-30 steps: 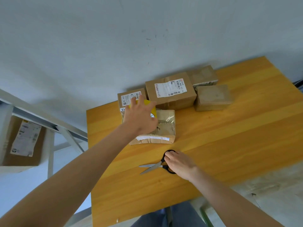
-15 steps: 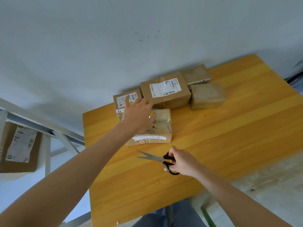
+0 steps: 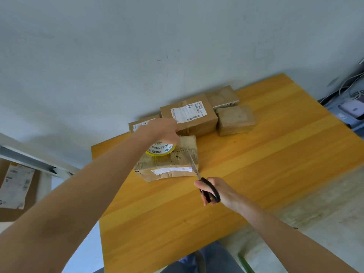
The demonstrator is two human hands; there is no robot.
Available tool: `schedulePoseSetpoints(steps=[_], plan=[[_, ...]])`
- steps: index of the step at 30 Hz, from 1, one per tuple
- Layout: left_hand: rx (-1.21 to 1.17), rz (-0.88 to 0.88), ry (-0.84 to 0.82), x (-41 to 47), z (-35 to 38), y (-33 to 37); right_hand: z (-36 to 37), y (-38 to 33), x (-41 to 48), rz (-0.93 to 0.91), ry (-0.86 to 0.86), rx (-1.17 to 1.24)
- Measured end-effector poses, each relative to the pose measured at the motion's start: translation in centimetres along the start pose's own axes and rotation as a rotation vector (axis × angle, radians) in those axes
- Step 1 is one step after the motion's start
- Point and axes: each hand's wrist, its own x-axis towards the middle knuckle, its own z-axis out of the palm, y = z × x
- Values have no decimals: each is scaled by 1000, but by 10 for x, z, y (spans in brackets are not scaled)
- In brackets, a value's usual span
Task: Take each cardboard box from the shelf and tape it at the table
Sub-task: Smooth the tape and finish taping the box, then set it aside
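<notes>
Up top, the grey wall (image 3: 137, 56) fills most of our view. Below it the yellow wooden table (image 3: 266, 174) spreads from the centre out to four o'clock. Over at nine o'clock we catch the shelf (image 3: 29, 161), with a white-labelled carton (image 3: 17, 186) sitting in it.

Along the table's far edge, four parcels huddle against the wall. The labelled box (image 3: 194, 117) is the biggest. A plain box (image 3: 235, 120) sits just beside it at three o'clock, and a rear box (image 3: 223, 96) is tucked in at its one o'clock. A small box (image 3: 137, 126) at its nine o'clock is half hidden behind our wrist.

Now the action! The cardboard box (image 3: 165, 166) we are working on lies flat on the table, right at the labelled box's six o'clock, creased and shiny on top. Our left hand (image 3: 163, 129) comes in from eight o'clock and clamps down over the tape roll (image 3: 160, 150), fingers curled round its yellow rim. The roll hangs over the box's top, though we can't quite tell whether it touches the cardboard.

Our right hand (image 3: 214, 191) grasps the black handles of the scissors (image 3: 208, 189) at the box's five o'clock. The blades reach toward eleven o'clock across the box's right end.
</notes>
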Motion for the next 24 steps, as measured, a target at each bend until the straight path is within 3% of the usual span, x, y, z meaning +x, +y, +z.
schedulePoseSetpoints(steps=[5,11,24], plan=[[-105,10,-85,3,-10,-2,0,-18,6,78,-31,192],[-63,-25,-187,4,-20,2,0,-33,22,76,-32,303],[-82,20,-206,12,-22,0,5,-32,24,2,126,352]])
